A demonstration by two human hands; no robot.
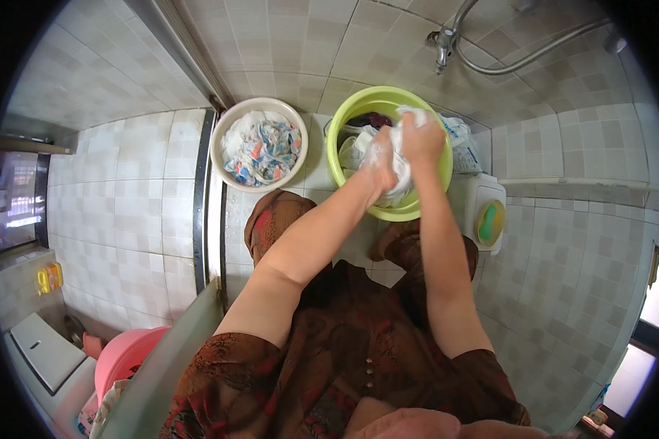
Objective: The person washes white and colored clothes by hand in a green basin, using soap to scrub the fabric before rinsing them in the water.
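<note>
Both my hands grip a wet white cloth (400, 156) over a yellow-green plastic bucket (335, 164). My left hand (381, 159) holds the cloth lower down, with suds on the skin. Higher up and to the right, my right hand (423, 137) clasps the bunched top of the same cloth. Part of the cloth hangs into the bucket. Inside, white laundry (352, 153) and a dark red garment (374, 119) lie partly hidden by my hands. To the left stands a round beige basin (215, 148) holding wrung-looking patterned fabric (266, 151) in white, blue and orange.
A chrome tap (444, 48) with a metal hose (519, 68) juts from the tiled wall. Right of the bucket are a plastic bag (464, 145) and a white stand (475, 195) bearing a soap dish (497, 233) with green soap (487, 220). A raised door track (214, 219) and glass panel (170, 359) lie left.
</note>
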